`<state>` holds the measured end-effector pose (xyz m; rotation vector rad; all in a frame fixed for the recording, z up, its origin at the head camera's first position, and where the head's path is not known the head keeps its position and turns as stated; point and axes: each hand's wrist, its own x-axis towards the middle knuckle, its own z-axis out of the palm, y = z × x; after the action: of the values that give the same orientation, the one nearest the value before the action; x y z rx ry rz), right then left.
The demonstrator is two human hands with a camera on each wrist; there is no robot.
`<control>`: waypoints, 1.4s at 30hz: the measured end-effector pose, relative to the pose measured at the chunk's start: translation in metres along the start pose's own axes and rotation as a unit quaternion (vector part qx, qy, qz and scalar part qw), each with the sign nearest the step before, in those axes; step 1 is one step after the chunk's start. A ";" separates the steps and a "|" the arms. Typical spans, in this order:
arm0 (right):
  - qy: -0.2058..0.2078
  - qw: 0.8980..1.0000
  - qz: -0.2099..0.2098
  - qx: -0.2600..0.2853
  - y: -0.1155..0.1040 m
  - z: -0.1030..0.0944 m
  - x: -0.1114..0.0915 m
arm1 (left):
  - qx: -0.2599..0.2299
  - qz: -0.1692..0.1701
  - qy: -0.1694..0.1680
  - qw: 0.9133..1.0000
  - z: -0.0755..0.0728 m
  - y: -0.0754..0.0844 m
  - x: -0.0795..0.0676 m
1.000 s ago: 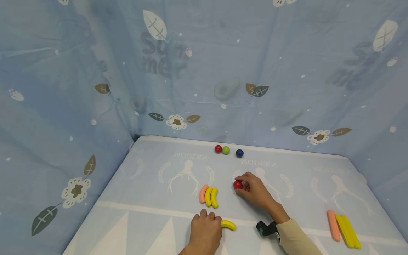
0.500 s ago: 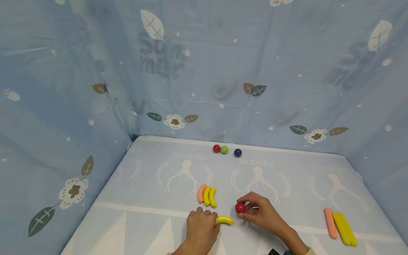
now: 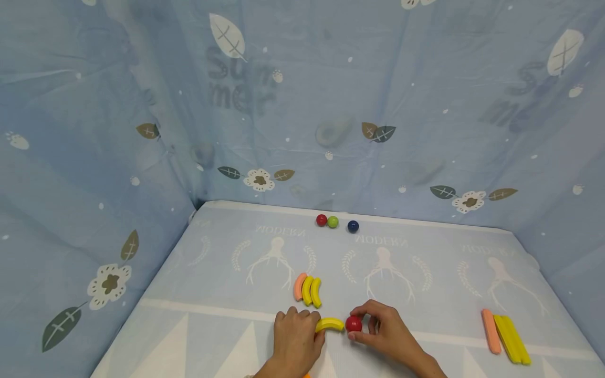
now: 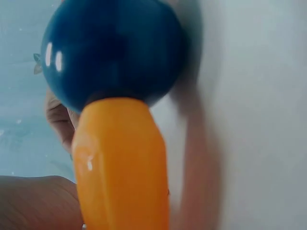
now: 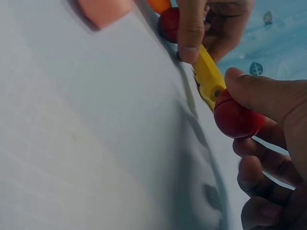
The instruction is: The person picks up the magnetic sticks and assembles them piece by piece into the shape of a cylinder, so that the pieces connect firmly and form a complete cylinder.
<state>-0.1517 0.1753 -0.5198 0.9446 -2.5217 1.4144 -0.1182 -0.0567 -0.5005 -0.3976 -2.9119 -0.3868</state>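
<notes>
My left hand holds a yellow curved stick near its left end, with the thumb pressing on it in the right wrist view. A second red ball and an orange piece show by that hand. In the left wrist view, a dark blue ball sits on the end of an orange stick, close to the camera. My right hand pinches a red ball between thumb and fingers. This ball is at the yellow stick's free end; whether they touch, I cannot tell.
Beyond the hands lie a salmon curved stick and two yellow curved sticks. Red, green and blue balls stand at the back. Right lie straight salmon and yellow sticks. Patterned curtains surround the table.
My right hand has brought the red ball toward me, down to the yellow stick's free end. The left hand has shifted slightly left with the stick.
</notes>
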 end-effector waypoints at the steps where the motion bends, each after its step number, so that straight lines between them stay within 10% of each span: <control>1: 0.004 1.000 -0.002 -0.004 0.000 0.001 -0.001 | 0.000 0.000 0.001 1.000 0.000 0.000 0.000; 31: 0.024 0.991 0.086 -0.096 -0.008 0.011 -0.014 | -0.035 -0.009 -0.014 0.999 0.003 -0.003 0.002; 36: 0.011 0.969 0.203 -0.140 -0.035 0.010 -0.023 | -0.039 -0.014 -0.025 0.999 0.001 -0.003 0.003; 42: -0.080 0.915 0.360 -0.161 -0.064 0.020 -0.039 | -0.032 -0.010 -0.022 0.999 0.001 -0.005 0.003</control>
<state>-0.0801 0.1534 -0.4986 0.0515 -3.2733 0.9828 -0.1226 -0.0605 -0.5024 -0.3904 -2.9551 -0.4799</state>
